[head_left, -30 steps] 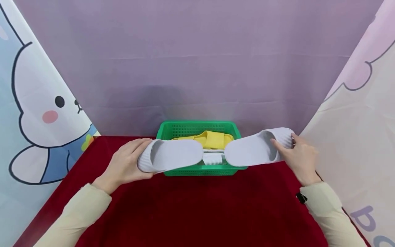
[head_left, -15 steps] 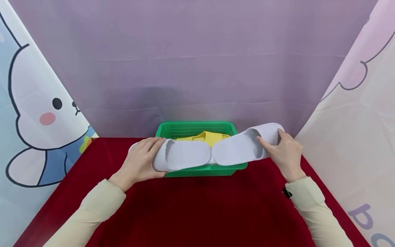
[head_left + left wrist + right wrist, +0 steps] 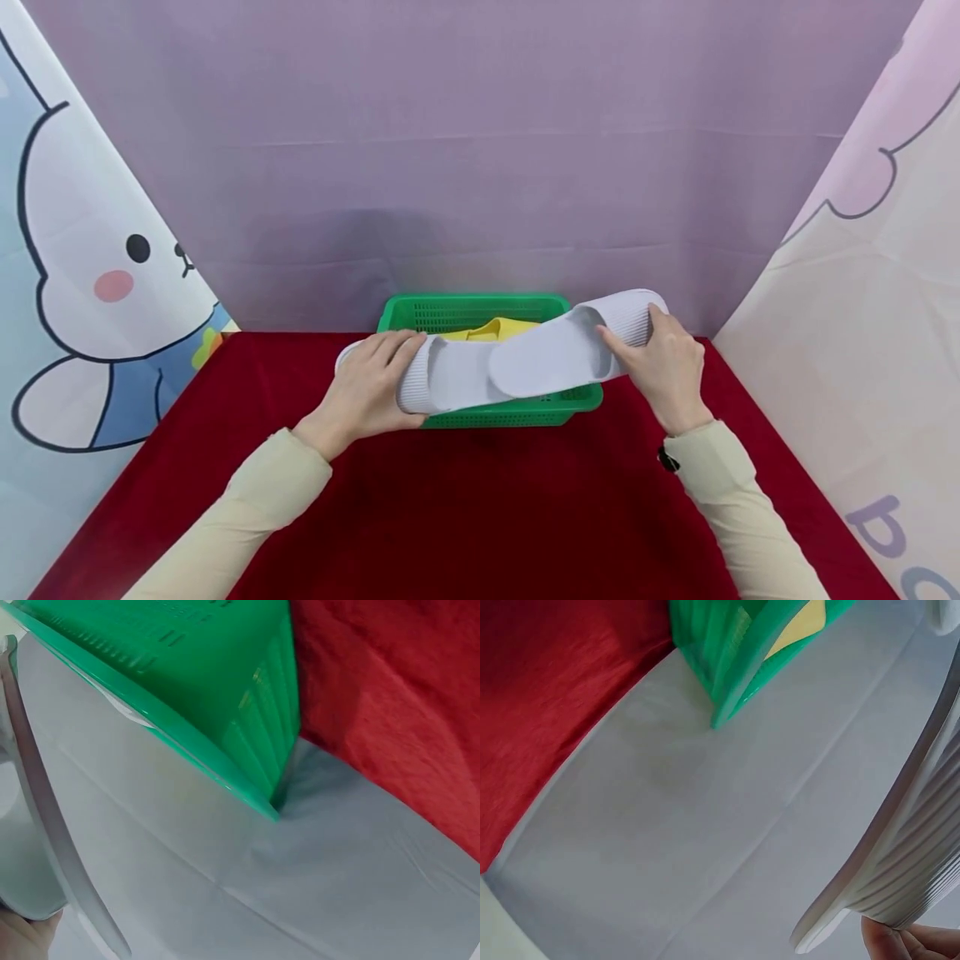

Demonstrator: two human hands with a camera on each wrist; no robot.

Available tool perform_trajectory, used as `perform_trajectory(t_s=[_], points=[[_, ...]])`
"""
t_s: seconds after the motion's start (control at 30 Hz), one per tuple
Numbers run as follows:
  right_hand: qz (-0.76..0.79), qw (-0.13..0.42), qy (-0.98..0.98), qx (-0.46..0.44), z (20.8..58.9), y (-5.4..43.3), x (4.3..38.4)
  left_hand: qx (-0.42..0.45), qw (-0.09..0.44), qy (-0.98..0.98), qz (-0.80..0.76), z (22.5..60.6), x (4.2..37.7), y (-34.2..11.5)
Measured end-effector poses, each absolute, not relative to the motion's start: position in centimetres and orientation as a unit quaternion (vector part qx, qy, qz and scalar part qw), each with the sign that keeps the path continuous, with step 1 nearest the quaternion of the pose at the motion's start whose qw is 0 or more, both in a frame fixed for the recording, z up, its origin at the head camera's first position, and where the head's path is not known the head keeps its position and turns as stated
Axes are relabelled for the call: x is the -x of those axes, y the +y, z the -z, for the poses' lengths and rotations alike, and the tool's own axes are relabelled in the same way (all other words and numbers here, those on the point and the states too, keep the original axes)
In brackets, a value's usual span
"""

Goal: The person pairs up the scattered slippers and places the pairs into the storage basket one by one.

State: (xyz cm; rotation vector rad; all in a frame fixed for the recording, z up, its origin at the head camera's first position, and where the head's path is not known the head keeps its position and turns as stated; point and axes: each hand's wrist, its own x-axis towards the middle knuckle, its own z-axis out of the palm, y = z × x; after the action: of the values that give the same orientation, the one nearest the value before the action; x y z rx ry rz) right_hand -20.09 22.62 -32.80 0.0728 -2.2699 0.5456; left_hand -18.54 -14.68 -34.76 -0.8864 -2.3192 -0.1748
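Note:
My left hand (image 3: 371, 387) grips a pale grey slide slipper (image 3: 461, 375) by its ribbed strap, thumb below and fingers over the top. In my right hand (image 3: 666, 367) is a matching pale grey slipper (image 3: 551, 350), pinched at its strap with the toe tilted up to the right. The heel of the right slipper overlaps the heel of the left one in the head view. Both are held up in front of a green plastic basket (image 3: 480, 302). Inside it a yellow slipper (image 3: 498, 328) shows; the slippers hide much of the rest.
The basket stands on a dark red cloth (image 3: 480, 517), close to a mauve fabric wall (image 3: 480, 167) behind. Printed panels close off the sides: a cartoon rabbit panel (image 3: 97, 275) at left, a pale panel (image 3: 862, 333) at right.
Both hands have moved inward, bringing the two grey slippers from apart to overlapping at their heels. The right slipper has risen slightly and tilted more. The basket has stayed in place.

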Motion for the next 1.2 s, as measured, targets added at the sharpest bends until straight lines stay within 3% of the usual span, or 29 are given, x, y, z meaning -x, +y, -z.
perform_trajectory(t_s=[0.33, 1.2], points=[[-0.222, 0.396, -0.890, -0.032, 32.9, 20.1, 19.9, 0.350, 0.349, -0.865, 0.082, 34.7, 18.7, -12.9], [-0.238, 0.261, -0.935, -0.018, 33.8, 15.6, 18.5, 0.345, 0.352, -0.867, 0.070, 35.2, 19.1, -11.8]])
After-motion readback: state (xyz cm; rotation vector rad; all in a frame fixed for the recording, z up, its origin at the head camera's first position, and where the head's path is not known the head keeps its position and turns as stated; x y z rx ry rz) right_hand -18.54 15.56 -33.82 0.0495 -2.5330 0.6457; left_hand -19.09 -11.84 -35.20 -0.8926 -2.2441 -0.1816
